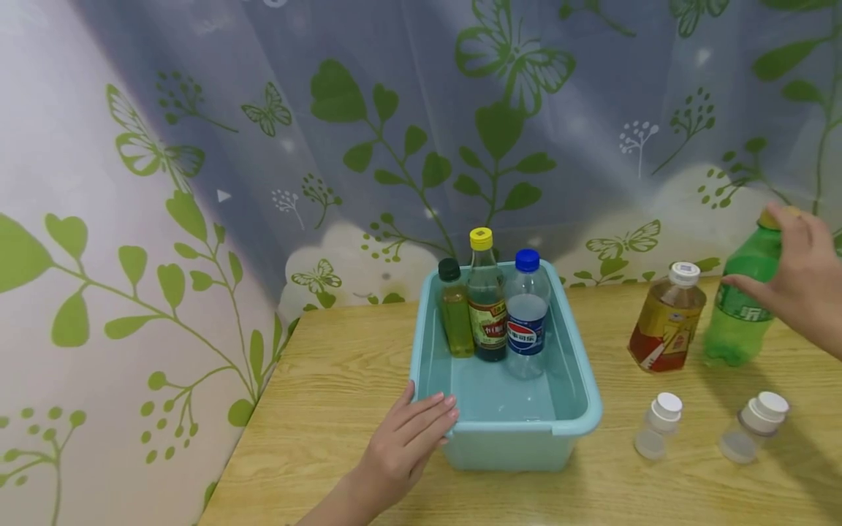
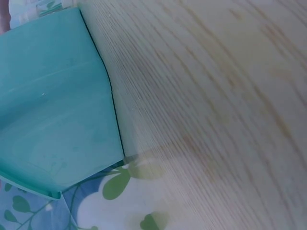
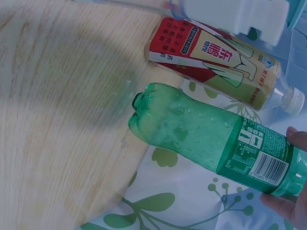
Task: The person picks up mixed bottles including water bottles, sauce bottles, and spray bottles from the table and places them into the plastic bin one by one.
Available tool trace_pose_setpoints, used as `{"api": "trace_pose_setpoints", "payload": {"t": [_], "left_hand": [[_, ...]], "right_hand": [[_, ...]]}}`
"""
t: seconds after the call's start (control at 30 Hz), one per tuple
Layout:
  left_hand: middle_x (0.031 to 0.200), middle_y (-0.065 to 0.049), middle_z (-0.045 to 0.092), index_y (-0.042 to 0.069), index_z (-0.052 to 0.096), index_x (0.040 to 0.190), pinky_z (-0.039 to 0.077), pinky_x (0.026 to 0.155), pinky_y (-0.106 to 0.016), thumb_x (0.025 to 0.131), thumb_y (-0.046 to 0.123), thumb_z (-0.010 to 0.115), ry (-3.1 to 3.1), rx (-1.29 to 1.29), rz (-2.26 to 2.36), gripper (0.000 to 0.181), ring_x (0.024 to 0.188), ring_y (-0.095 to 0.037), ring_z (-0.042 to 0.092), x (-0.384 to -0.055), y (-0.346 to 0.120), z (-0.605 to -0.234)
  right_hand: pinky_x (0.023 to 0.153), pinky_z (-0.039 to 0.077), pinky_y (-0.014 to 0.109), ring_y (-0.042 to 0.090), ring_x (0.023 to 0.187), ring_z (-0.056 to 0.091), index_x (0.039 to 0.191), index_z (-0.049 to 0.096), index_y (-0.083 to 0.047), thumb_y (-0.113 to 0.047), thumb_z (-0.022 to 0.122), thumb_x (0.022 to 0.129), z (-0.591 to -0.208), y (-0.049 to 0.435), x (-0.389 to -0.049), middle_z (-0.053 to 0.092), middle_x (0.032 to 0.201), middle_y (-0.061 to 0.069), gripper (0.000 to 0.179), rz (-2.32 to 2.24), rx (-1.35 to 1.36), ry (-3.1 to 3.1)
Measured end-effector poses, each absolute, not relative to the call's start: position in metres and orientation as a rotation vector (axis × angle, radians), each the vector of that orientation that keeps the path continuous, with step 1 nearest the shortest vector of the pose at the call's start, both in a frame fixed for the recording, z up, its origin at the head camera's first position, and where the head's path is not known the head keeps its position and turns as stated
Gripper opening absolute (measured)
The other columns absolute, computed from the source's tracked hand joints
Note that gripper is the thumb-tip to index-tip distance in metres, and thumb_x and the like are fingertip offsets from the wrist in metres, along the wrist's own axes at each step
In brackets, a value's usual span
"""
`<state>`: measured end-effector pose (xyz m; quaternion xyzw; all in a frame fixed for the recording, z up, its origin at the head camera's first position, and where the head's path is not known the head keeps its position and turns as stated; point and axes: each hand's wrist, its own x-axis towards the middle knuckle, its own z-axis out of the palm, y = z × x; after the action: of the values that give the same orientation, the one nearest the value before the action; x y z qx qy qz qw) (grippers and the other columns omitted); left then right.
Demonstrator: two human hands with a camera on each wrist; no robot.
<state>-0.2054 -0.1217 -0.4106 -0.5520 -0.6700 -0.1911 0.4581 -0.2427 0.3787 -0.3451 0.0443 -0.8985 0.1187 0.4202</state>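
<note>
My right hand (image 1: pixel 805 281) holds a green plastic soda bottle (image 1: pixel 745 292) with a yellow cap, thumb on its label side and fingers up by the cap. In the right wrist view the green bottle (image 3: pixel 192 129) shows its ridged base; I cannot tell whether that touches the table. The fingers of my left hand (image 1: pixel 401 446) lie straight over the near left corner of a light blue plastic bin (image 1: pixel 509 446). Inside, at the back, stand a green-capped bottle of yellowish liquid (image 1: pixel 457 318), a yellow-capped dark sauce bottle (image 1: pixel 488 314) and a blue-capped Pepsi bottle (image 1: pixel 526 325).
Left of the green bottle stands a white-capped drink bottle (image 1: pixel 667 321) with a red and yellow label. Nearer me are two small clear bottles with white lids, one left (image 1: pixel 658 427) and one right (image 1: pixel 753 427). A patterned curtain (image 1: pixel 395 146) hangs behind the wooden table (image 1: pixel 316 409).
</note>
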Motion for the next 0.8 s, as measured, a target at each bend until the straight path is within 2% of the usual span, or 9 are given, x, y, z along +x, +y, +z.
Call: {"api": "trace_pose_setpoints", "payload": {"t": [0.13,0.37,0.6,0.8], "left_hand": [[0.111,-0.016,0.068,-0.002,0.066,0.111,0.043,0.099,-0.054,0.099,0.015,0.05,-1.651,-1.361,-0.467,0.027,0.1,-0.029,0.066,-0.205,-0.122,-0.41],[0.111,-0.016,0.068,-0.002,0.067,0.11,0.043,0.098,-0.054,0.098,0.015,0.051,-1.647,-1.361,-0.458,0.027,0.102,-0.029,0.066,-0.205,-0.122,-0.411],[0.109,-0.016,0.069,-0.002,0.067,0.11,0.044,0.098,-0.054,0.099,0.014,0.05,-1.63,-1.362,-0.46,0.026,0.099,-0.03,0.067,-0.205,-0.122,-0.41],[0.108,-0.016,0.069,-0.002,0.067,0.109,0.044,0.098,-0.054,0.099,0.014,0.05,-1.625,-1.362,-0.466,0.026,0.098,-0.03,0.067,-0.206,-0.12,-0.408]], "right_hand": [[0.088,0.038,0.07,0.056,0.12,0.037,0.145,0.023,0.002,-0.089,0.012,0.068,-0.342,0.381,-0.243,0.037,0.128,0.042,0.119,0.252,0.153,-2.188],[0.105,0.031,0.06,0.057,0.115,0.039,0.142,0.03,0.003,-0.086,0.019,0.075,-0.335,0.384,-0.243,0.041,0.124,0.043,0.112,0.228,0.248,-2.09],[0.109,0.028,0.057,0.056,0.116,0.039,0.142,0.033,0.002,-0.084,0.021,0.076,-0.33,0.387,-0.242,0.041,0.124,0.042,0.109,0.231,0.254,-2.034],[0.11,0.025,0.058,0.055,0.123,0.034,0.145,0.028,-0.003,-0.084,0.019,0.075,-0.322,0.387,-0.235,0.035,0.131,0.04,0.107,0.253,0.229,-2.085]]}}
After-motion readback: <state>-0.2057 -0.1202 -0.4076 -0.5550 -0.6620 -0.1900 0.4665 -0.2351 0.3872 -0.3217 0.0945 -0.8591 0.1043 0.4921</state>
